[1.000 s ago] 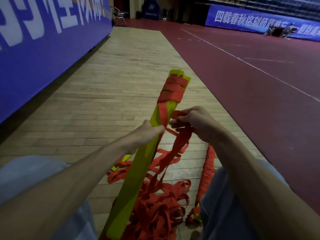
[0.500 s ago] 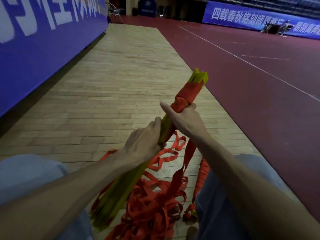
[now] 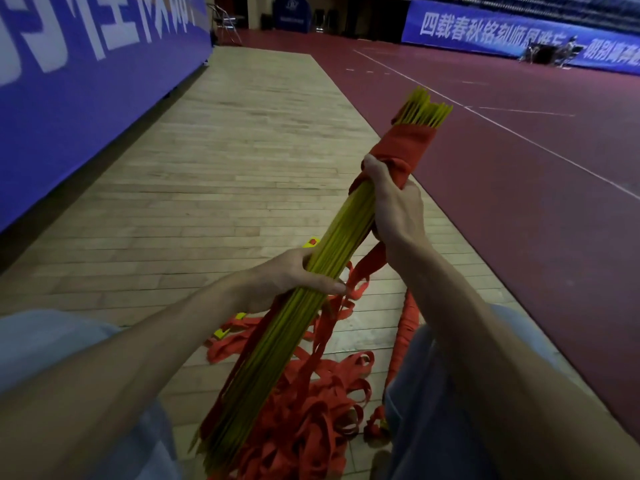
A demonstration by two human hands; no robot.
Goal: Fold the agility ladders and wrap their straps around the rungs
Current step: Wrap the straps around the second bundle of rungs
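Wood floor (image 3: 242,150) | yellow rungs (image 3: 349,230) bundled, red strap (image 3: 405,147) wound near tip | left hand (image 3: 291,275), right hand (image 3: 394,206) each grip bundle

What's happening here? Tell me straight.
A person is bundling an agility ladder. The left hand grips the bundle of yellow rungs mid-length. The right hand grips it higher up, just below the red strap wrapped round its far end. Loose straps lie piled on the wooden floor.

Both forearms (image 3: 156,344) shown bare, left hand (image 3: 294,275) and right hand (image 3: 394,206) bare as well, light blue-grey trousers (image 3: 34,362) worn, plain fabric seen over left knee (image 3: 69,337) at near left, right knee (image 3: 436,375) at near right
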